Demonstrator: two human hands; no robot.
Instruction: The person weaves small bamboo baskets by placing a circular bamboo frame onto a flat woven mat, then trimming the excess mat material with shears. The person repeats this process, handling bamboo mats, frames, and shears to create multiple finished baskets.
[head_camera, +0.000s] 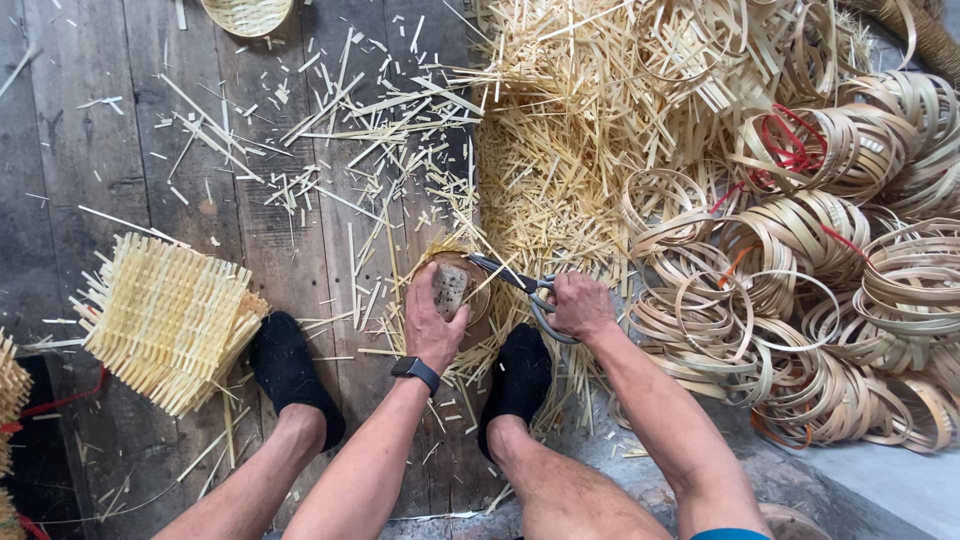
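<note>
Woven bamboo piece (452, 262) lies under left hand (432, 322) fingers (428, 285); scissors (520, 285) alongside.

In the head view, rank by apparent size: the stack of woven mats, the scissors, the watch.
1. Stack of woven mats, far the largest.
2. Scissors, held in the right hand.
3. Watch on the left wrist, smallest.
All lie at a similar distance, so the order seems safe.

bare forearms and legs filled the lower frame; dark smartwatch (415, 371) on left wrist, black socks (290, 372) on both feet, teal hem (730, 534) at bottom right.
</note>
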